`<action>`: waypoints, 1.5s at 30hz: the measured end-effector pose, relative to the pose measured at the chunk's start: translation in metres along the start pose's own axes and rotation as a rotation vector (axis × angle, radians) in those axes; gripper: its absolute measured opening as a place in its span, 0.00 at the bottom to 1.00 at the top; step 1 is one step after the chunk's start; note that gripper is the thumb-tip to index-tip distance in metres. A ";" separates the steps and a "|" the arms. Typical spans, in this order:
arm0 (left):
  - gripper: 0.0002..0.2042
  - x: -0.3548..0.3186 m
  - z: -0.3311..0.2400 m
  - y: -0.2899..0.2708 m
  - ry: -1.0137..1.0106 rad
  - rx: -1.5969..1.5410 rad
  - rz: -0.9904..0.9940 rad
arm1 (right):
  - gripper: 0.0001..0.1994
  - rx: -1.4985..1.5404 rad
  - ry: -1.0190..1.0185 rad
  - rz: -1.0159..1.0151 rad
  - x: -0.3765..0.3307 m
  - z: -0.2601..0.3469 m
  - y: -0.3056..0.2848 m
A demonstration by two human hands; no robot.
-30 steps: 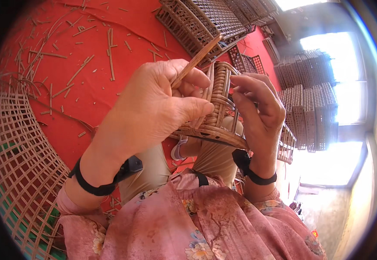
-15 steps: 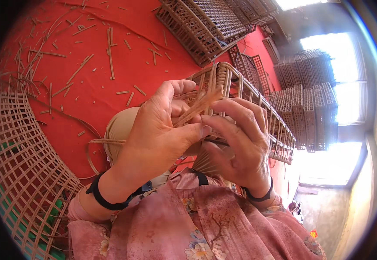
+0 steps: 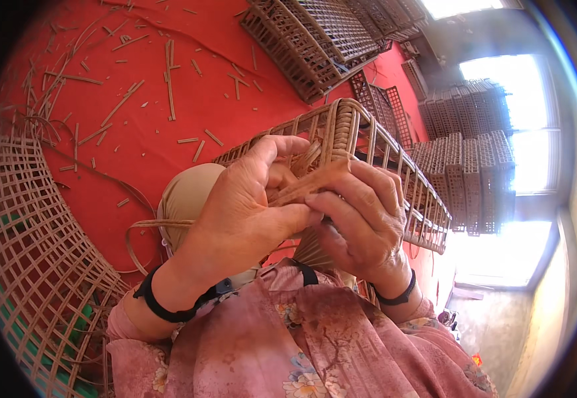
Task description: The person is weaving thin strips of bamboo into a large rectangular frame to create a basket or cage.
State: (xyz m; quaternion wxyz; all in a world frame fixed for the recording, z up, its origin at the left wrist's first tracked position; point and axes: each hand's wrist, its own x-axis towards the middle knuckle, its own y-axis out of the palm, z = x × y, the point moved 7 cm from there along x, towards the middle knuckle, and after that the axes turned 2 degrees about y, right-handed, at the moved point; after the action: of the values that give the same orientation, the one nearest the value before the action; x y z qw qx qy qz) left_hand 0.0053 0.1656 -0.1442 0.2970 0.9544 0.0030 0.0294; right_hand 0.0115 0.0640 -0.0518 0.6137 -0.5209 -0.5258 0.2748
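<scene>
In front of my body my two hands meet over a flat, tan rattan-like strip [image 3: 320, 180]. Between thumb and curled fingers, my left hand [image 3: 235, 212] grips its lower part. My right hand [image 3: 364, 229] pinches the strip's upper end, fingers bent over it. Just beyond the hands a brown wicker basket [image 3: 343, 129], shaped like an open-weave box, lies tilted; its near corner is thickly wrapped. My hands hide part of this basket, along with the lower end of the strip.
A large openwork woven basket [image 3: 43, 229] with green beneath it stands at my left. Cut cane scraps [image 3: 121, 105] litter the red floor covering [image 3: 189, 86]. More brown woven crates [image 3: 301, 50] lie ahead, and tall stacks [image 3: 467, 166] stand by the windows at right.
My right hand has closed in from looser, spread fingers and now pinches the strip's end. Both hands have shifted slightly down, exposing more of the wicker basket's corner.
</scene>
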 end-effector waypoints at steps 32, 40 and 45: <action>0.09 0.058 -0.059 -0.003 0.335 0.818 -0.037 | 0.17 0.072 0.015 -0.038 -0.003 -0.004 0.002; 0.10 0.077 -0.062 0.012 0.150 0.879 0.151 | 0.16 0.070 -0.014 -0.065 -0.002 -0.003 0.002; 0.09 0.085 -0.049 0.019 0.087 0.858 0.212 | 0.15 0.066 -0.015 -0.074 -0.004 -0.005 0.002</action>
State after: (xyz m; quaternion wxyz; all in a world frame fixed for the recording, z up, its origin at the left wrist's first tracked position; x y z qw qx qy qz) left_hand 0.0876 0.1792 -0.0886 -0.1312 0.9842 -0.0705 0.0961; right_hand 0.0158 0.0593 -0.0545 0.6362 -0.4786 -0.5400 0.2730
